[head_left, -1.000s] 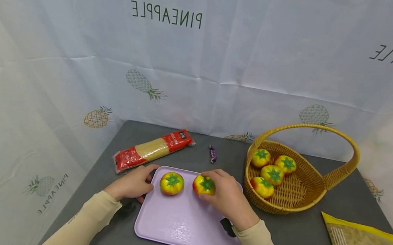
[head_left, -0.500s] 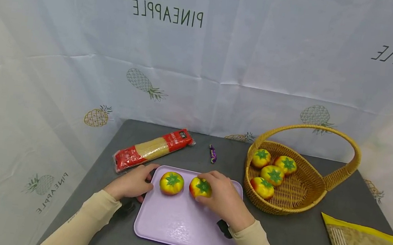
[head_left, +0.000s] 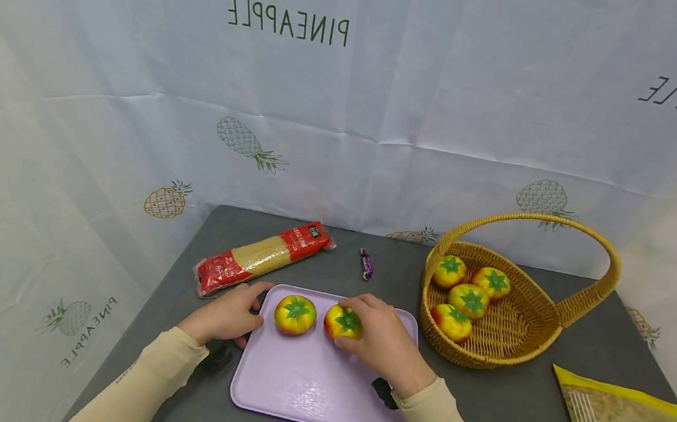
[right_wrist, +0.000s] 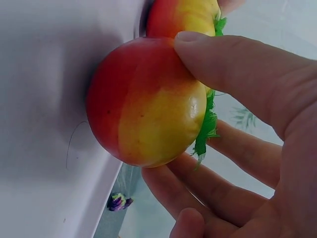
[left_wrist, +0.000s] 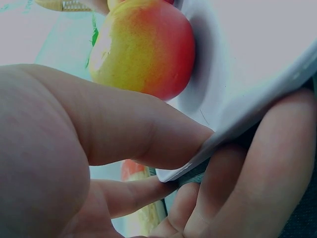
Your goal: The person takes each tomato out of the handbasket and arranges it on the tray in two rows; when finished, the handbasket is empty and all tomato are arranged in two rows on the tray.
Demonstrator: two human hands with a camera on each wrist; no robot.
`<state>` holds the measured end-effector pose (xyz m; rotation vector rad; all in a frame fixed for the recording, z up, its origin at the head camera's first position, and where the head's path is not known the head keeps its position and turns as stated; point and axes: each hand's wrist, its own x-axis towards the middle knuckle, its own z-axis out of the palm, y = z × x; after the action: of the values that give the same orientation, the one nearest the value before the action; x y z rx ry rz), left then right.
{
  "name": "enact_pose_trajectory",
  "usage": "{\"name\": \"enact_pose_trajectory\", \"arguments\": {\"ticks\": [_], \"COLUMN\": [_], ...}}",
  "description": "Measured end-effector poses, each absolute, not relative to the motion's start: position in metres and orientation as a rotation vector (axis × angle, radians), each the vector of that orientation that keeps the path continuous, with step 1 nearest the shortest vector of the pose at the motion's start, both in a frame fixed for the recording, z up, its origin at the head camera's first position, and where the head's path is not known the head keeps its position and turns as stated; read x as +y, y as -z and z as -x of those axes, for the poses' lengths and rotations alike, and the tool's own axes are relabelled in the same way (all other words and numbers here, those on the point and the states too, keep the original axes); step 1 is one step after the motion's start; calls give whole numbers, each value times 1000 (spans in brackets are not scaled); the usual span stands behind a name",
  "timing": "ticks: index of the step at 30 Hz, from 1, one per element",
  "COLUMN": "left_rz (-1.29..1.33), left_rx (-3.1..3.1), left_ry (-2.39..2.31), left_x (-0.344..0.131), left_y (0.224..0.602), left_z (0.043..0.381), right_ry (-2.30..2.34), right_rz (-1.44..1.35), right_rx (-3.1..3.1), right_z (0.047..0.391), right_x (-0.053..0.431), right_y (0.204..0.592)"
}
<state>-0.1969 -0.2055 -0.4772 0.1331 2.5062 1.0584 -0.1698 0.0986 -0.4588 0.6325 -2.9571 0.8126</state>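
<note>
Left hand (head_left: pixel 226 314) pinched lilac tray (head_left: pixel 312 389) at left rim, thumb above, fingers beneath, presumably for steadiness; left fruit (head_left: pixel 295 315) sat loose on tray; right hand (head_left: pixel 385 339) clasped right fruit (head_left: pixel 340 322) on or just above tray, thumb opposing fingers, apparently for control; wicker basket (head_left: pixel 506 333), farther right, held four fruits (head_left: pixel 469 301), walls likely preventing rolling.

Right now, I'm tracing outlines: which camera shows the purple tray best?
Head view: the purple tray shows nearly whole, though the right hand hides part. The left wrist view shows only a section gripped by the left hand; the right wrist view, some surface and rim.
</note>
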Motion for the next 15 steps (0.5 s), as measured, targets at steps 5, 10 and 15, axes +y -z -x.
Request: {"name": "enact_pose_trajectory", "arguments": {"ticks": [5, 10, 15], "left_rz": [-138, -138, -145], "left_rx": [2505, 2504, 2499], "left_ry": [-1058, -1060, -1065], "left_x": [-205, -206, -206], "left_y": [477, 477, 477], "left_z": [197, 197, 197], "right_ry": [-820, -832, -851], "right_rz": [-624, -624, -616], "right_rx": [-2956, -2948, -2949], "right_z": [170, 170, 169], "right_x": [99, 99, 98], "right_y": [459, 459, 460]}}
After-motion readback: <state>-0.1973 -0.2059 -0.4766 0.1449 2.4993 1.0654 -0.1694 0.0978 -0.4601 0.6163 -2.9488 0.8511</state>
